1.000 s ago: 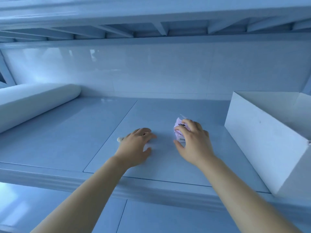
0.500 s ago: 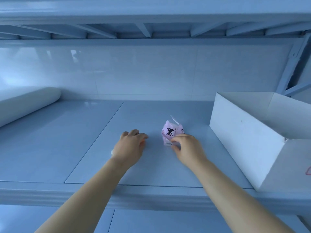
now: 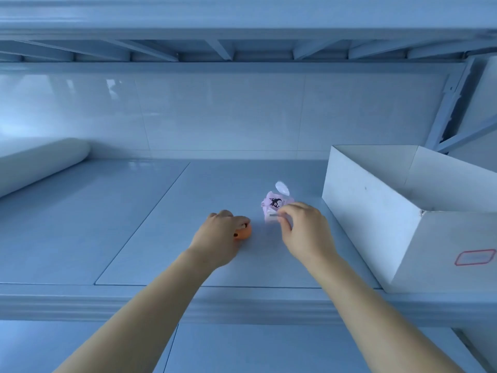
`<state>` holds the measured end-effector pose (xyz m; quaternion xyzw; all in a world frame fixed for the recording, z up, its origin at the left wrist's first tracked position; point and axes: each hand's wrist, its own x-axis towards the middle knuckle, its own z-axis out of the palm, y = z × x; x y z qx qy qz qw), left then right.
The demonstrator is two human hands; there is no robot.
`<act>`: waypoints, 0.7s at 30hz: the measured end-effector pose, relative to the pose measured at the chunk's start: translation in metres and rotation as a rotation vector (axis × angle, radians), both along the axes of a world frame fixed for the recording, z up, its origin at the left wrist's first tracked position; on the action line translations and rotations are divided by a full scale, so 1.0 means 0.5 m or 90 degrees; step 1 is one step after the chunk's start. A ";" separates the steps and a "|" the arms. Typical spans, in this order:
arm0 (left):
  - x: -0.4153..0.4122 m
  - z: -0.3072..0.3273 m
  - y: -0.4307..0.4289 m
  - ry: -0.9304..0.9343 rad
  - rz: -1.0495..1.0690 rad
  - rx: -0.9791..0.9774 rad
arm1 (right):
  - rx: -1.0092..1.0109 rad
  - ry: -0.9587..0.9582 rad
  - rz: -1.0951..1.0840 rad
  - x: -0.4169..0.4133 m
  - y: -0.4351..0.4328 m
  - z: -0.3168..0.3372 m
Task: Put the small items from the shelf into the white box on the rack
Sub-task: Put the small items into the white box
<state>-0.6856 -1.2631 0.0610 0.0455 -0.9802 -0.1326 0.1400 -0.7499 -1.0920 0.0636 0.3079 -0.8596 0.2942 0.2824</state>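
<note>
A small pink packet (image 3: 273, 203) with a black cartoon print sits on the shelf (image 3: 134, 224), and my right hand (image 3: 305, 232) pinches its near edge. My left hand (image 3: 219, 238) is curled over a small orange toy (image 3: 243, 233), which peeks out under the fingers. The open white box (image 3: 376, 211) stands on the shelf just right of my right hand, its inside mostly hidden by its near wall.
A white roll (image 3: 40, 162) lies at the far left of the shelf. A glossy back wall (image 3: 242, 111) closes the rear and the upper shelf's beams (image 3: 242, 49) hang overhead. The box bears a red-outlined label (image 3: 474, 257).
My left hand has closed around the orange toy, which now shows. My right hand keeps hold of the pink packet. The view has shifted right, revealing more of the box.
</note>
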 end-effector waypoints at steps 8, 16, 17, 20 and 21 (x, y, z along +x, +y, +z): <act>-0.016 0.085 0.091 0.239 -0.045 0.016 | -0.185 0.208 0.051 0.062 0.090 0.165; -0.051 0.204 0.292 0.371 -0.170 0.049 | -0.201 0.267 -0.048 0.021 0.337 0.249; -0.059 0.212 0.318 0.370 -0.181 0.054 | -0.187 0.250 -0.056 0.010 0.366 0.246; -0.089 0.234 0.393 0.339 -0.206 0.074 | -0.151 0.192 -0.061 -0.021 0.436 0.235; -0.101 0.241 0.416 0.320 -0.207 0.072 | -0.141 0.176 -0.060 -0.029 0.455 0.231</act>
